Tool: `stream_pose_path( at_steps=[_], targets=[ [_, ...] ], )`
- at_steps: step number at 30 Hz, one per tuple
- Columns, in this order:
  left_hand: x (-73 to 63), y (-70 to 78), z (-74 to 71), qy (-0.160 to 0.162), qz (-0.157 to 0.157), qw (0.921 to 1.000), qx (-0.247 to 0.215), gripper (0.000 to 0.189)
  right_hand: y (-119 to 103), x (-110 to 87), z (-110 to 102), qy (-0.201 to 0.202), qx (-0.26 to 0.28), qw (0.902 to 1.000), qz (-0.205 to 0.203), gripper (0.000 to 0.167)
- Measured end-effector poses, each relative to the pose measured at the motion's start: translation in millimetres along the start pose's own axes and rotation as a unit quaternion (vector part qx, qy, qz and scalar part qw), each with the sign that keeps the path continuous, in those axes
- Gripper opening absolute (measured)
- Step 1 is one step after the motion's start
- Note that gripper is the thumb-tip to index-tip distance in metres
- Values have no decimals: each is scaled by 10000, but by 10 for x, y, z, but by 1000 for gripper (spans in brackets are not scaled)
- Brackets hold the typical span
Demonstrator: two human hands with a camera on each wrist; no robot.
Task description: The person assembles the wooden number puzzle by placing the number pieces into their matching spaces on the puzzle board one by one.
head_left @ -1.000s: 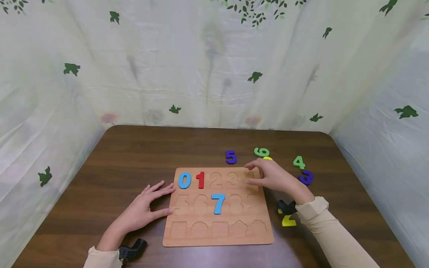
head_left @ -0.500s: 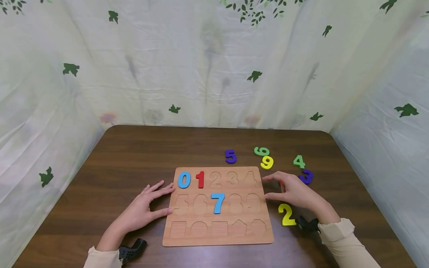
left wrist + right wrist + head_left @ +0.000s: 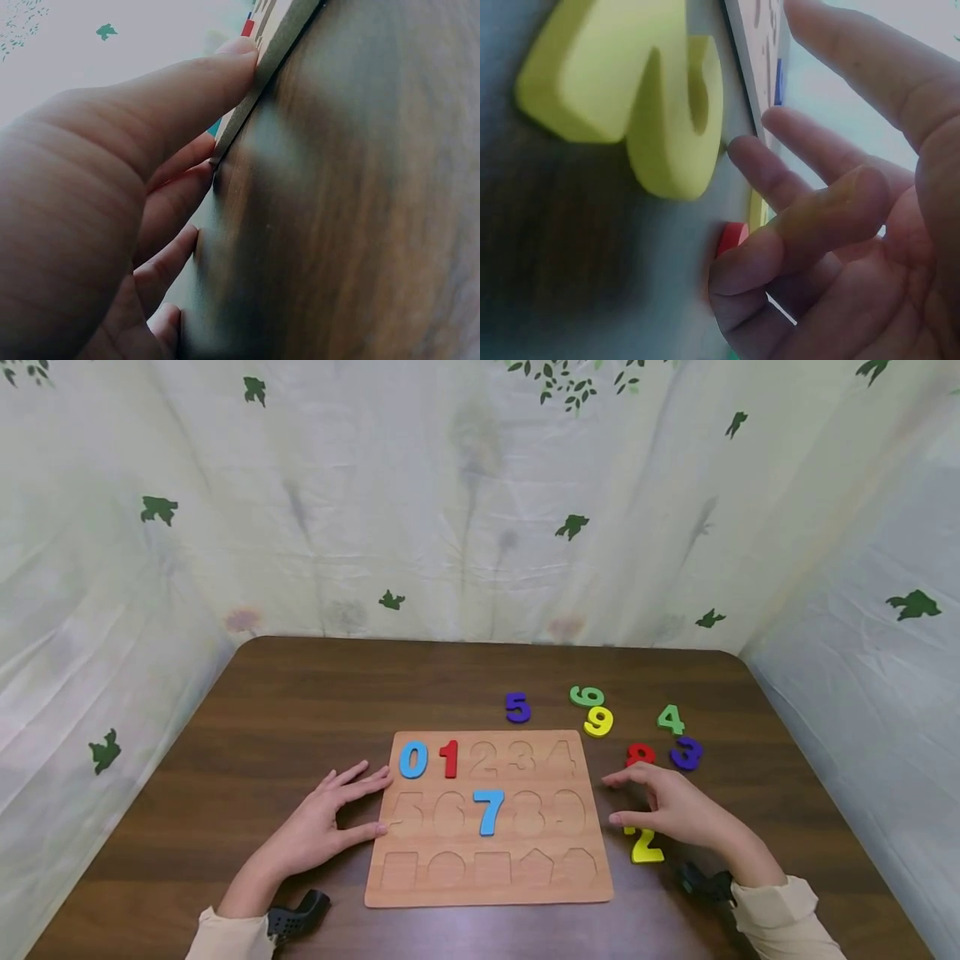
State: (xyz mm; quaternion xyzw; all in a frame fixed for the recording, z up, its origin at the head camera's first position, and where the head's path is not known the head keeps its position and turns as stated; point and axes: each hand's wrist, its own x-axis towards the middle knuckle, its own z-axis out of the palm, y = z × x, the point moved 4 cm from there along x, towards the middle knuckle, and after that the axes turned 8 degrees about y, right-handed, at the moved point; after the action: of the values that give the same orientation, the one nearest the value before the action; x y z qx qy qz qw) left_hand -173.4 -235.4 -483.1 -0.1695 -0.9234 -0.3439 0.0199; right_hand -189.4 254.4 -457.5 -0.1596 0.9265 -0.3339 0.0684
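My left hand (image 3: 330, 821) rests at the left edge of the wooden number board (image 3: 450, 887), thumb and fingertips touching its side. In the left wrist view the thumb (image 3: 202, 82) lies against the board's edge. My right hand (image 3: 678, 806) hovers right of the board with nothing in it, its fingers loosely bent. Beneath it lies a yellow number 2 (image 3: 647, 850), partly covered by the hand in the head view and large in the right wrist view. A red number 8 (image 3: 640, 752) sits just beyond the fingers. On the board are a blue 0 (image 3: 413, 760), red 1 (image 3: 449, 759) and blue 7 (image 3: 488, 812).
Behind the board lie a purple 5 (image 3: 517, 707), a green 6 (image 3: 587, 696) and a yellow 9 (image 3: 598, 722). To the right are a green 4 (image 3: 671, 719) and a purple 3 (image 3: 686, 753). Outlined recesses cover the board. A patterned curtain (image 3: 420, 510) surrounds the brown table (image 3: 315, 693).
My right hand has moved off the board's upper right corner, rightward and toward me, uncovering the yellow 9 and the red 8. The left hand has stayed at the board's edge.
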Motion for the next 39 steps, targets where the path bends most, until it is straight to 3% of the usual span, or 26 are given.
stream_pose_path(
  at_steps=[11, 20, 28, 39],
  targets=[
    [12, -14, -12, 5, -21, 10000, 60, 72, 92, -122, 9, 46, 262, 9996, -75, 50],
    [16, -18, -44, 37, 3, 10000, 76, 71, 110, -274, -11, -151, 822, 9964, -118, 69],
    [13, -16, -81, 66, -7, 9999, 114, 71, 129, -378, -25, -145, 776, 9969, -16, 78],
    [-34, -8, -19, 29, 5, 10000, 39, 70, 185, -528, 19, 10, 717, 9974, 64, 66]
  ],
)
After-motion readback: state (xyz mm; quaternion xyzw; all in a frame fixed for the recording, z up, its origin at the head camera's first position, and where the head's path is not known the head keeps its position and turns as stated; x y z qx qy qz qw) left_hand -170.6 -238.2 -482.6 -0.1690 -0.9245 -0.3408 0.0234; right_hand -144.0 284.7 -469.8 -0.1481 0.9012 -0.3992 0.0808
